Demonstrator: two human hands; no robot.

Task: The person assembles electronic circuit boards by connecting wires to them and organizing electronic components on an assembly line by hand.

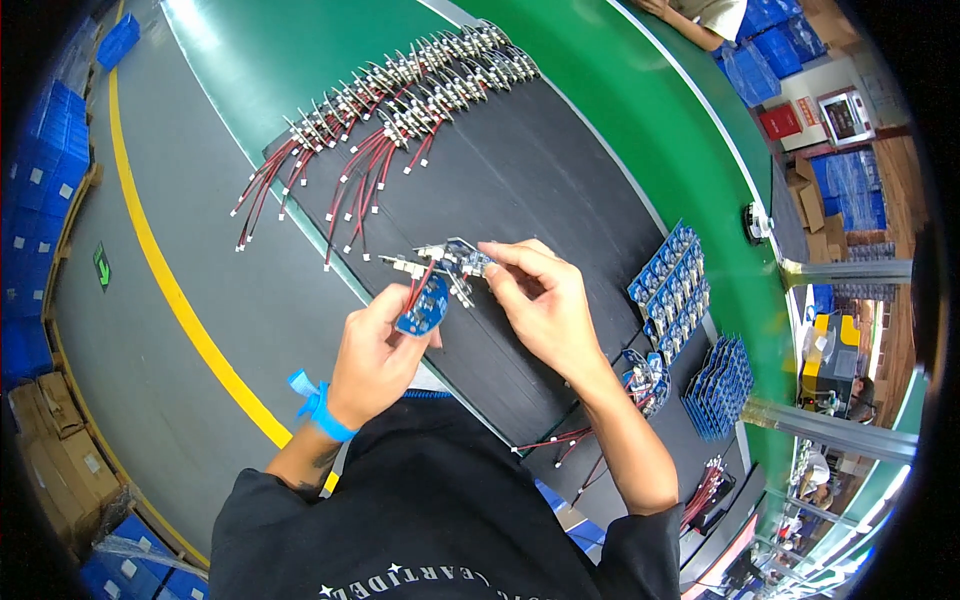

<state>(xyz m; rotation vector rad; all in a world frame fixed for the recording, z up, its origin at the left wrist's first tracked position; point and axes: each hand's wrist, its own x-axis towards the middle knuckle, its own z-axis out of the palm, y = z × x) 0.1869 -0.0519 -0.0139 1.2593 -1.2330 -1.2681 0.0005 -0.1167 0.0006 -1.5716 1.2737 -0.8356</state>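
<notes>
In my left hand [372, 350], closed with a blue wristband below it, is a rounded blue circuit board [425, 308] with red wires. My right hand [548, 305] pinches a small circuit board [478, 262] between thumb and forefinger. Parts with white connectors [432, 252] cluster between the two hands; which of them join to which board I cannot tell. Both hands are above a black mat [560, 190]. Ahead of them, small boards with white connectors [430, 105] stand in two long rows, red and black wires [375, 175] trailing toward me.
Blue circuit-board panels [672, 290] stand on the right, with a second stack [718, 388] nearer. Loose wired boards [645, 382] lie beside my right forearm. More red wires [708, 490] are at lower right. Another person's arm [690, 25] shows at top right. Blue bins [45, 180] line the left.
</notes>
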